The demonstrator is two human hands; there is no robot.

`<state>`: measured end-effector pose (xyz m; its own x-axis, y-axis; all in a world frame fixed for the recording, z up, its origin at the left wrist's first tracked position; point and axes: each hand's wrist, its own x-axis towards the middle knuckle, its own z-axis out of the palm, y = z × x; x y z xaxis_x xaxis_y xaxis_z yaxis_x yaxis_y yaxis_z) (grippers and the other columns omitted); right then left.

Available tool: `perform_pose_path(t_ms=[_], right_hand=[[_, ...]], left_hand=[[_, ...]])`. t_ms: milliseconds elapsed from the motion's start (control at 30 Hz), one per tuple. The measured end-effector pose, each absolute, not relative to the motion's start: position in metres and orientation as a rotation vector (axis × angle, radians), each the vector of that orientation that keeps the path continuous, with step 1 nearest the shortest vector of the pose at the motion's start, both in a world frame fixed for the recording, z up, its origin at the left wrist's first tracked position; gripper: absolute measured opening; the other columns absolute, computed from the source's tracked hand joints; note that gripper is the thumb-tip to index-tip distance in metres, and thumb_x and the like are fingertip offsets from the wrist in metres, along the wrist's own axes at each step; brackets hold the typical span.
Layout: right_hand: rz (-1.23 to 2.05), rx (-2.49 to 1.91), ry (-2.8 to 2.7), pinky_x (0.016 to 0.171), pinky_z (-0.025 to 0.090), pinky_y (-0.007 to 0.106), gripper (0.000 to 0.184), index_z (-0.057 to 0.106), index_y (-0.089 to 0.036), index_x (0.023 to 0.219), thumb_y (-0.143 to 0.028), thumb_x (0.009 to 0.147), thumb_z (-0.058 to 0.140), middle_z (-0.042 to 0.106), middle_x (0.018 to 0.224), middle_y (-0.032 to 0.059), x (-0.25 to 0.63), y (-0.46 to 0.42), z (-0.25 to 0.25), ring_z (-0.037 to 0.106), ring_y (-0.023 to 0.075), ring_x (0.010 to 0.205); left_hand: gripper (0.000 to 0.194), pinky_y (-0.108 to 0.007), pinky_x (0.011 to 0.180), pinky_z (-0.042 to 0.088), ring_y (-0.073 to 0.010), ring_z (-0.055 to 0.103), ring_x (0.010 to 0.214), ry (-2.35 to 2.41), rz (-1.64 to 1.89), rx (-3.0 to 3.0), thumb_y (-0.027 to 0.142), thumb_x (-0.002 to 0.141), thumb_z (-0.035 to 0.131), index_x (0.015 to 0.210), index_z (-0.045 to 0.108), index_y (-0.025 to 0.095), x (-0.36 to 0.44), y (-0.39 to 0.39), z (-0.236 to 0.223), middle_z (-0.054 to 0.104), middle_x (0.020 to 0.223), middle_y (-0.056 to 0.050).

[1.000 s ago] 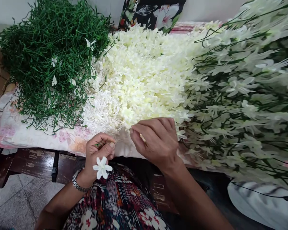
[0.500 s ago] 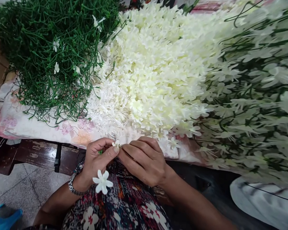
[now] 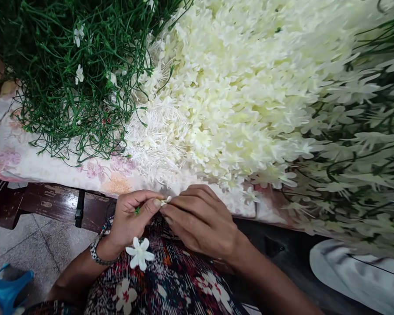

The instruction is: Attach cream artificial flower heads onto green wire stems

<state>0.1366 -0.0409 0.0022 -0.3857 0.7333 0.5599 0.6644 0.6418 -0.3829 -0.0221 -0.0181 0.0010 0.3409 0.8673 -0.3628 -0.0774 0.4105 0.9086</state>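
Note:
My left hand point(image 3: 134, 216) is closed, with thumb and index finger pinching a small white artificial flower point(image 3: 165, 201) at their tips. A bit of green stem point(image 3: 137, 210) shows inside its grip. My right hand point(image 3: 202, 221) meets it from the other side, fingertips pressed together at the flower's edge. Below the left hand hangs an open white flower point(image 3: 139, 253) with several petals; its link to the held stem is hidden. Just beyond the hands lies a pile of thin white stamens point(image 3: 157, 138).
Green plastic stems point(image 3: 72, 87) are heaped at the left, cream-white petals point(image 3: 236, 87) in the middle. Finished-looking flower sprays point(image 3: 357, 166) fill the right side. All lie on a floral cloth point(image 3: 68, 173). A blue plastic object point(image 3: 11, 288) is at lower left.
The view has shifted, so the heaps appear larger and lower. Between the fingertips the small flower now shows less of its face. My right hand sits slightly farther right.

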Motion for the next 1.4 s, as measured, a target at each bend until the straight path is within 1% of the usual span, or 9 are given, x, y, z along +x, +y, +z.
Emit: perform_pose_path(t_ms=[133,267,433,567,733,833,933,1133,1400], right_hand=[[0.027,-1.327,-2.007,0.061,0.043,0.028,0.018,0.055,-0.016,0.087,-0.013,0.069,0.057,0.057,0.074,0.0044,0.137,-0.030,0.002,0.050,0.0132,0.069],[-0.081,-1.613,-2.155,0.063,0.039,0.030,0.006,0.056,-0.016,0.076,-0.017,0.075,0.051,0.055,0.067,0.0043,0.134,-0.023,-0.002,0.047,0.0155,0.069],[-0.074,-1.672,-2.150,0.062,0.039,0.029,0.009,0.057,-0.016,0.070,-0.018,0.075,0.050,0.054,0.065,0.0039,0.135,-0.025,-0.007,0.046,0.0151,0.067],[-0.026,-1.630,-2.063,0.066,0.041,0.028,0.005,0.058,-0.016,0.075,-0.017,0.074,0.052,0.057,0.067,0.0030,0.141,-0.026,-0.008,0.050,0.0140,0.068],[0.014,-1.586,-1.959,0.062,0.044,0.023,0.008,0.057,-0.016,0.079,-0.013,0.073,0.054,0.058,0.071,0.0031,0.147,-0.029,-0.007,0.053,0.0117,0.067],[0.045,-1.567,-1.874,0.059,0.045,0.021,0.011,0.056,-0.016,0.081,-0.011,0.071,0.055,0.058,0.074,0.0032,0.149,-0.032,-0.003,0.054,0.0101,0.065],[0.151,-1.504,-1.798,0.057,0.044,0.021,0.013,0.056,-0.016,0.080,-0.008,0.069,0.055,0.058,0.072,0.0026,0.149,-0.035,0.004,0.054,0.0098,0.064],[0.475,-1.439,-1.718,0.053,0.040,0.022,0.006,0.054,-0.016,0.072,-0.010,0.071,0.052,0.054,0.062,0.0003,0.138,-0.038,0.018,0.050,0.0085,0.058],[0.485,-1.471,-1.731,0.052,0.037,0.022,0.006,0.054,-0.012,0.068,-0.011,0.072,0.049,0.051,0.060,0.0017,0.131,-0.036,0.013,0.044,0.0080,0.055]], left_hand=[[0.017,-0.018,0.036,0.025,-0.0026,0.031,0.037,1.052,0.833,0.949,0.030,0.074,0.056,0.084,0.064,0.018,-0.026,-0.016,-0.004,0.060,0.055,0.001],[0.015,-0.017,0.040,0.033,-0.0030,0.040,0.040,1.134,0.868,1.090,0.026,0.076,0.055,0.084,0.063,0.017,-0.030,-0.011,-0.003,0.062,0.061,0.000],[0.013,-0.020,0.063,0.047,-0.0096,0.057,0.068,1.073,0.755,1.450,0.021,0.077,0.052,0.081,0.063,0.015,-0.028,-0.002,0.006,0.064,0.076,-0.004],[0.013,-0.025,0.078,0.047,-0.0127,0.059,0.086,0.968,0.728,1.602,0.017,0.077,0.051,0.082,0.062,0.014,-0.020,0.001,0.004,0.065,0.092,-0.007],[0.011,-0.029,0.082,0.046,-0.0142,0.058,0.091,0.970,0.698,1.659,0.017,0.076,0.052,0.081,0.062,0.015,-0.012,0.000,-0.001,0.064,0.095,-0.008],[0.013,-0.027,0.079,0.047,-0.0137,0.058,0.087,0.958,0.753,1.578,0.017,0.076,0.052,0.081,0.063,0.014,-0.012,0.002,0.002,0.063,0.091,-0.008],[0.012,-0.021,0.062,0.047,-0.0084,0.056,0.067,0.953,0.853,1.387,0.019,0.076,0.054,0.082,0.064,0.016,-0.013,0.002,0.002,0.061,0.077,-0.003],[0.014,-0.014,0.038,0.030,-0.0015,0.032,0.039,0.927,0.920,1.043,0.022,0.076,0.056,0.087,0.064,0.021,-0.011,-0.005,-0.007,0.044,0.049,0.006],[0.017,-0.017,0.044,0.035,-0.0036,0.042,0.049,0.914,0.902,1.264,0.022,0.076,0.055,0.091,0.064,0.021,-0.011,-0.009,0.000,0.057,0.071,-0.001]])
